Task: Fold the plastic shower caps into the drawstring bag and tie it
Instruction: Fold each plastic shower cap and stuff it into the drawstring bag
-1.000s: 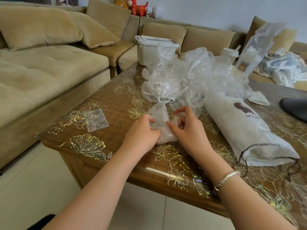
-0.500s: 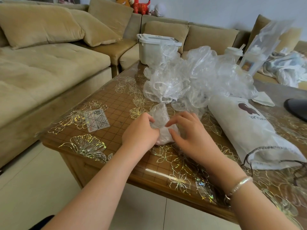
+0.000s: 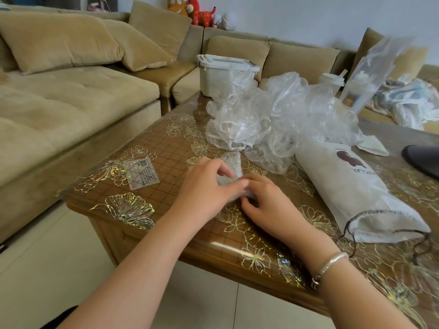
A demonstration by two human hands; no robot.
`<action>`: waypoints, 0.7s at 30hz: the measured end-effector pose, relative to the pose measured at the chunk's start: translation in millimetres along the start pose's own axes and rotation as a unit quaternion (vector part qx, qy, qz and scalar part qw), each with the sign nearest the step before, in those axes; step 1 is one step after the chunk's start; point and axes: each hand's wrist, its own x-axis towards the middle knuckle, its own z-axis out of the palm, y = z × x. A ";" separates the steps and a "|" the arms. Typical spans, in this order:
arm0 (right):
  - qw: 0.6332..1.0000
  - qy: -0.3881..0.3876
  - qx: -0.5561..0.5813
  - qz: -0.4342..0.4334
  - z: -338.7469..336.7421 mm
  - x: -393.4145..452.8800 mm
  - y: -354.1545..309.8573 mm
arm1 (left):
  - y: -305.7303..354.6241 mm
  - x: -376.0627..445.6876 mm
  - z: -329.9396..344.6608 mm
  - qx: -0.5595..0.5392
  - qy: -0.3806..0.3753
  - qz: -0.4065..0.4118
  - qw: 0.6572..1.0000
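Our left hand (image 3: 204, 186) and right hand (image 3: 266, 205) pinch a folded shower cap (image 3: 231, 163) on the surface (image 3: 166, 150); the drawstring bag (image 3: 351, 191) lies at three o'clock.

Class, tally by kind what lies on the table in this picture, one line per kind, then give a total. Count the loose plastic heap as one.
Drawstring bag: 1
Folded cap in both hands: 1
Heap of loose caps: 1
Lidded white tub: 1
Sticker card: 1
Total: 5
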 end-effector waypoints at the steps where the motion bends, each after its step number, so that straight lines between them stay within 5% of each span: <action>1: 1.000 0.003 0.019 0.009 -0.2 0.8 -0.2 | 1.3 -3.0 -1.5 0.018 -0.017 0.015 1.000; 5: 0.997 0.019 0.067 0.039 -3.3 0.2 -1.5 | -2.6 -7.0 -1.8 0.084 -0.040 0.024 0.995; 13: 0.949 0.093 0.232 0.193 -13.0 -5.9 -3.1 | 1.2 -0.6 -1.8 -0.013 -0.064 -0.060 0.996; 21: 0.945 0.107 0.194 0.240 -7.4 -4.0 -3.7 | -1.8 -0.1 8.0 0.011 -0.013 -0.083 0.996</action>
